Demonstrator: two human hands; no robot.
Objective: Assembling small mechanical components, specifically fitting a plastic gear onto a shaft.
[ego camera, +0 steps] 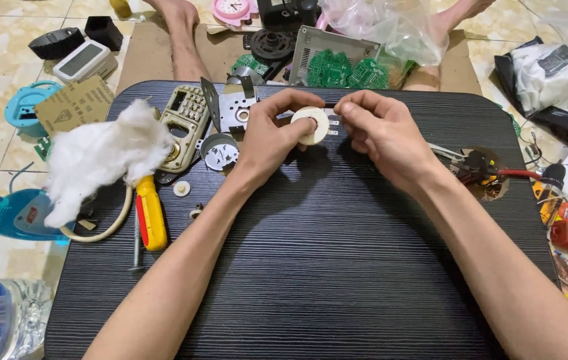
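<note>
A dark wood-grain bench [324, 267] is seen from above, both forearms reaching onto it from the near edge. Behind the bench, a sheet of brown cardboard [147, 50] is laid on the tiled floor, carrying green circuit boards [347, 70] and a crumpled clear plastic bag [390, 27].

On the bench's left part a large wad of white cotton [100, 157] is noted, overhanging the edge. Just right of it lies a beige keypad housing [186, 127], and beside that a grey metal bracket plate [234, 107] with a round metal cup [219, 150] in front. A screwdriver with yellow and red handle [150, 213] is lying near the cotton, its shaft pointing toward the near edge, with a cream cable [107, 227] looped next to it. At the right edge, a bundle of black and red wiring [484, 167] is recorded.

The left hand [270, 137] is closed around a small white ring-shaped part [312, 125], thumb and fingers pinching it by its rim so it is held just above the bench, near the far middle. The right hand [380, 130] is pressed together at the fingertips, pinching the ring's right side, where small metal pins are seen projecting. The two hands are nearly touching across the ring.

A small white disc [182, 189] and a tiny dark fitting [195, 213] are lying loose between the screwdriver and the left forearm.
</note>
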